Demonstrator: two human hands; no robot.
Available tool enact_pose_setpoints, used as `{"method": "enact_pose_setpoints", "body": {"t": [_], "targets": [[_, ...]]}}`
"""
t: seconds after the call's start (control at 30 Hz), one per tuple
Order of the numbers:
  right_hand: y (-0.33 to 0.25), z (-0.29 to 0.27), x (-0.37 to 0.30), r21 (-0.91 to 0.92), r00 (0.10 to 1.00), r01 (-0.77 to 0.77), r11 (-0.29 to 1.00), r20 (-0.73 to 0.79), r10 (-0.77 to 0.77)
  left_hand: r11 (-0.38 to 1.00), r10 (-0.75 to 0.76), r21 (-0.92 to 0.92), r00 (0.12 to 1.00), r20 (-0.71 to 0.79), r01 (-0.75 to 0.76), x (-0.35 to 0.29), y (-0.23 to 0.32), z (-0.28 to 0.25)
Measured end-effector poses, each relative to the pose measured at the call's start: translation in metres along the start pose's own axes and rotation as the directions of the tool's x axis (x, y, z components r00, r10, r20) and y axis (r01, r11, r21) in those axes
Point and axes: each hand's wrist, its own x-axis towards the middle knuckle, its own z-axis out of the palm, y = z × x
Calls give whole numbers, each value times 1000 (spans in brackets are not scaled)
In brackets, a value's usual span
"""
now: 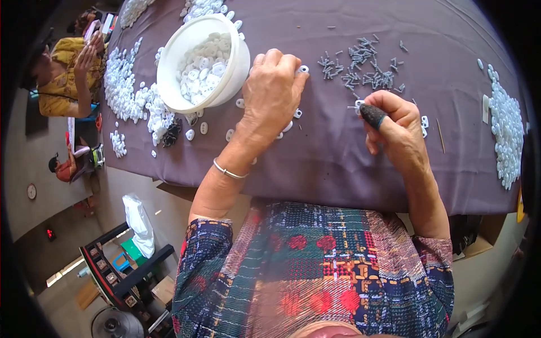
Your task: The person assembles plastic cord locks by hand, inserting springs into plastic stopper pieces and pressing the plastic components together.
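My right hand (397, 127) is closed in a pinch on a small white plastic piece (359, 105) with holes in it, and a thin metal bit sticks out to its left. A dark cover sits over the thumb of that hand. My left hand (272, 81), with a bangle (228, 170) on its wrist, is curled beside the white bowl; another white oval piece (303, 69) shows between its thumb and forefinger. Beyond my right hand lie scattered small grey metal pieces (372, 70), like springs or pins. A few white pieces lie partly hidden under my left hand.
A white bowl (163, 73) holding many white pieces stands left on the dark cloth-covered table (338, 180). Heaps of white pieces (121, 79) lie at far left, others (506, 135) at far right. A thin stick (441, 135) lies right of my right hand. Another person (65, 73) sits at left.
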Motion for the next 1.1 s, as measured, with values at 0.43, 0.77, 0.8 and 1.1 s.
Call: {"method": "enact_pose_setpoints", "body": {"t": [0.43,0.77,0.8,1.1], "targets": [[-1,-1,-4,5,998,66,998,2,-66,-28,-196,-744,726,659,667,-14,24,-26],[-6,-1,-5,-65,999,41,997,-3,-41,-242,-97,-634,632,769,734,-23,28,-11],[-6,-1,-5,-91,999,44,995,-12,-45,-237,-93,-632,630,771,738,-22,28,-10],[-4,0,-5,-159,997,40,986,-57,-50,-277,-97,-615,615,783,739,-23,31,-9]]}}
